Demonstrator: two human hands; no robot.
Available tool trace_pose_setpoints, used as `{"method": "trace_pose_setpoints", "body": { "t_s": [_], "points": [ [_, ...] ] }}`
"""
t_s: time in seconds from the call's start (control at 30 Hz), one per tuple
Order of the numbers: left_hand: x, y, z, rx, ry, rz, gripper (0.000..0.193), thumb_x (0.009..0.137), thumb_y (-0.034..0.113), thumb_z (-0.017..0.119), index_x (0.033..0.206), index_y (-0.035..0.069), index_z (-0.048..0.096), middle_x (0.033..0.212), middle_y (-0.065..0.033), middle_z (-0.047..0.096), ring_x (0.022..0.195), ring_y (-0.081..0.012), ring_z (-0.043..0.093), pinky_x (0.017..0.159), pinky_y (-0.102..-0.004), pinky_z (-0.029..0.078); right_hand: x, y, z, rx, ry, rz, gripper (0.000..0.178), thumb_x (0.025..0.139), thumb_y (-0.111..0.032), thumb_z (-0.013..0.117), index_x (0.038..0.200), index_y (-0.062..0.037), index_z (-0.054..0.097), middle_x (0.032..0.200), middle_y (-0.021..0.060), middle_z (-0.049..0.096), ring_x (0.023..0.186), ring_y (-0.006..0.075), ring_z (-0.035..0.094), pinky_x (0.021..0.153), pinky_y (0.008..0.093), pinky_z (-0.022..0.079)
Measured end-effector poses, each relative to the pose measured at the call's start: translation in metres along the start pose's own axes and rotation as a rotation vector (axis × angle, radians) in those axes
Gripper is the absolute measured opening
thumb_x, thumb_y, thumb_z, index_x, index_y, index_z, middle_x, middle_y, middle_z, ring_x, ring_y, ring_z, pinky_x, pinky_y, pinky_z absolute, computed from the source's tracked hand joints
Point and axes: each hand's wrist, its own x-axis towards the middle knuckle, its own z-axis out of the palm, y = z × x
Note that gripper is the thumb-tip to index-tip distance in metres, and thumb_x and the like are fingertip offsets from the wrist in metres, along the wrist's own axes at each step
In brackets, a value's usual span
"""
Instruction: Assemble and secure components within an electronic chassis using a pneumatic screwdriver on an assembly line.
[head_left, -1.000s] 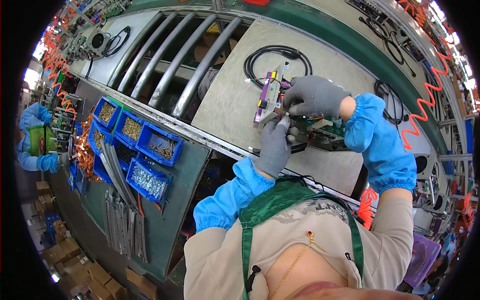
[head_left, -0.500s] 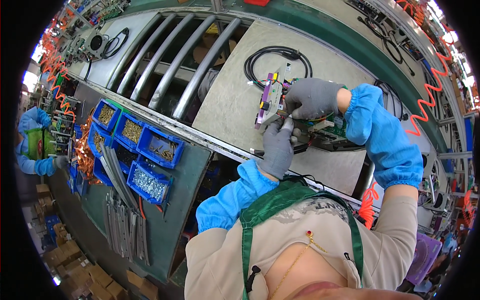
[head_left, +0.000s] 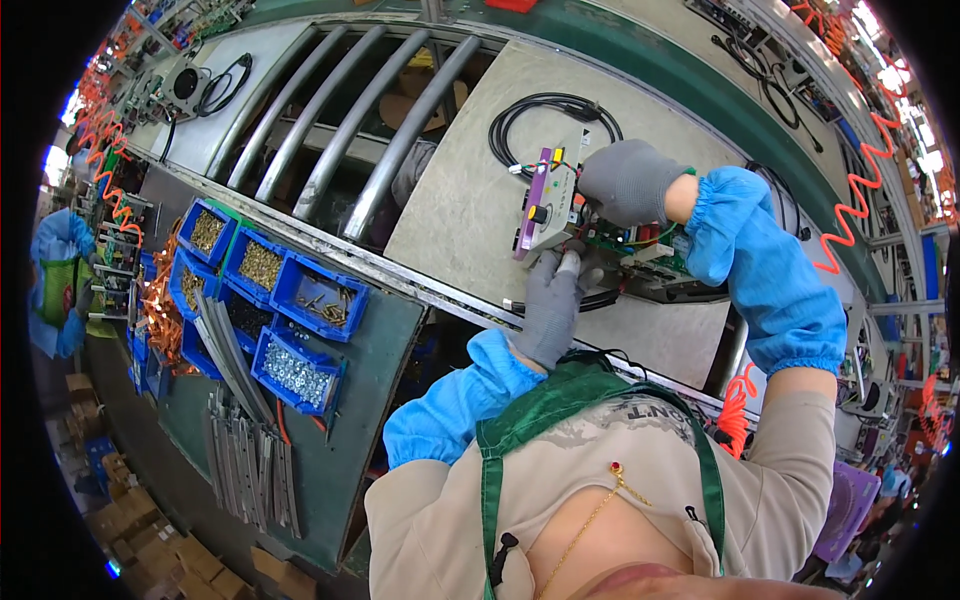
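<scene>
A grey metal panel (head_left: pixel 551 218) with a purple edge strip and a black knob stands at the front of an open electronic unit on the grey work board. Behind it show green circuit boards (head_left: pixel 660 262) and thin coloured wires. My left hand (head_left: pixel 551 312), in a grey glove, has its fingers closed at the panel's near lower end, thumb and forefinger pinching there. My right hand (head_left: pixel 632 183), also gloved, is curled over the far right side of the panel, just above the boards. Its fingertips are hidden, so what they hold cannot be seen.
A coiled black cable (head_left: pixel 500 125) lies beyond the panel. To the left are metal rollers (head_left: pixel 410 135), then blue bins (head_left: pixel 318 298) of small screws and fasteners beside grey metal strips (head_left: pixel 250 465). A red coiled hose (head_left: pixel 736 415) hangs near my right elbow. A co-worker (head_left: pixel 62 280) is at far left.
My right hand has lifted slightly away and to the far side, leaving more of the panel's face and the wires showing. The left hand has shifted a little toward me and left.
</scene>
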Motion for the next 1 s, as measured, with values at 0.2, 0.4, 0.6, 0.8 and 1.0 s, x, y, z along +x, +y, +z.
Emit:
{"method": "trace_pose_setpoints", "body": {
  "t_s": [0.2,0.4,0.6,0.8,1.0],
  "points": [
    [0.005,-0.007,0.001,-0.205,-0.059,0.016,0.016,0.098,0.008,0.042,0.112,0.001,0.046,0.114,-0.0092,0.048,0.106,-0.0207,0.054,0.093,-0.0356,0.049,0.005,0.001,-0.005,-0.031,-0.097,0.045,0.022,0.074,-0.02,0.062,0.089,-0.0061,0.069,0.084,0.0165,0.066,0.082,0.0344,0.064,0.072,0.0427,0.052],
    [0.007,-0.009,-0.001,-0.25,-0.065,-0.001,0.014,0.098,0.008,0.043,0.111,0.003,0.046,0.114,-0.0082,0.048,0.106,-0.021,0.054,0.095,-0.0365,0.049,0.007,0.002,-0.009,-0.006,-0.125,0.032,0.023,0.072,-0.019,0.063,0.09,-0.0064,0.07,0.084,0.0171,0.066,0.081,0.0348,0.065,0.071,0.0426,0.052],
    [0.006,-0.01,-0.001,-0.291,-0.072,-0.018,0.014,0.098,0.009,0.044,0.11,0.003,0.046,0.115,-0.0082,0.048,0.107,-0.0211,0.054,0.095,-0.0367,0.049,0.011,0.001,-0.01,-0.016,-0.14,0.011,0.022,0.07,-0.019,0.064,0.087,-0.0059,0.07,0.081,0.0178,0.066,0.079,0.0354,0.065,0.069,0.0431,0.052],
    [0.006,-0.008,0.0,-0.265,-0.042,-0.026,0.019,0.097,0.012,0.047,0.113,0.002,0.049,0.112,-0.0099,0.051,0.107,-0.0223,0.054,0.097,-0.0389,0.046,0.013,0.003,-0.011,0.049,-0.186,0.075,0.026,0.07,-0.023,0.066,0.088,-0.0053,0.071,0.085,0.0191,0.067,0.081,0.0353,0.065,0.07,0.0429,0.052],
    [0.008,-0.007,0.0,-0.268,-0.039,-0.034,0.019,0.097,0.011,0.046,0.112,0.0,0.048,0.113,-0.0102,0.05,0.105,-0.0209,0.055,0.094,-0.0353,0.05,0.011,0.004,-0.008,0.157,-0.162,0.069,0.028,0.069,-0.024,0.066,0.09,-0.0044,0.07,0.085,0.0183,0.067,0.081,0.0349,0.065,0.07,0.0418,0.052]
  ]
}}
